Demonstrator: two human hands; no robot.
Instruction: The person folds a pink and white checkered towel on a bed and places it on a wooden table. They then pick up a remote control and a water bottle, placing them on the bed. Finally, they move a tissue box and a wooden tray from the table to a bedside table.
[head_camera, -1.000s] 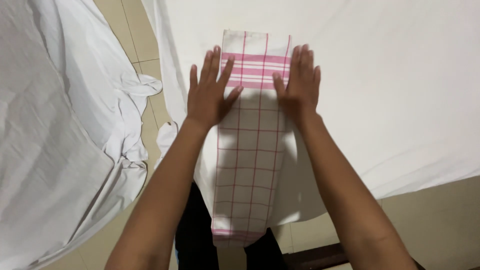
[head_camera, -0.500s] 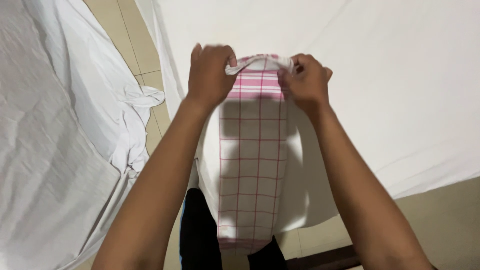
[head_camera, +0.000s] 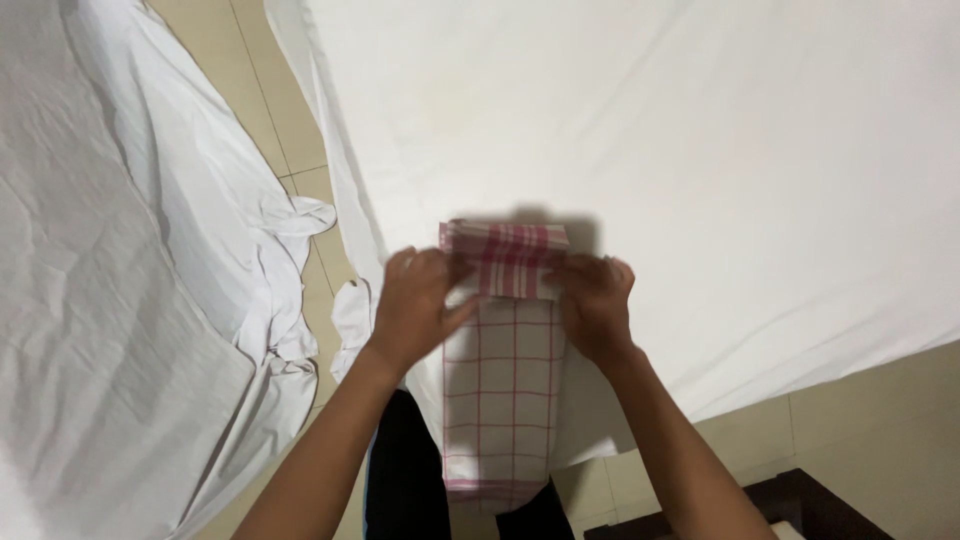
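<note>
A white cloth with pink checks and pink end stripes (head_camera: 505, 400) lies in a long narrow strip on a white sheet-covered surface (head_camera: 700, 150), its near end hanging over the edge. The far end is folded back toward me, striped band on top. My left hand (head_camera: 415, 305) grips the left side of that fold. My right hand (head_camera: 595, 305) grips its right side. Both thumbs press on the cloth just below the folded band.
A second white sheet (head_camera: 110, 300) lies rumpled at the left, with a knotted corner (head_camera: 300, 215) hanging over beige floor tiles (head_camera: 200, 30). Dark trousers (head_camera: 400, 490) show below the cloth. A dark piece of furniture (head_camera: 800, 510) sits at the bottom right.
Both hands went from pressing flat on the striped end to pinching it, lifting it, and folding it back toward me. The fold now rests on the checked part.
</note>
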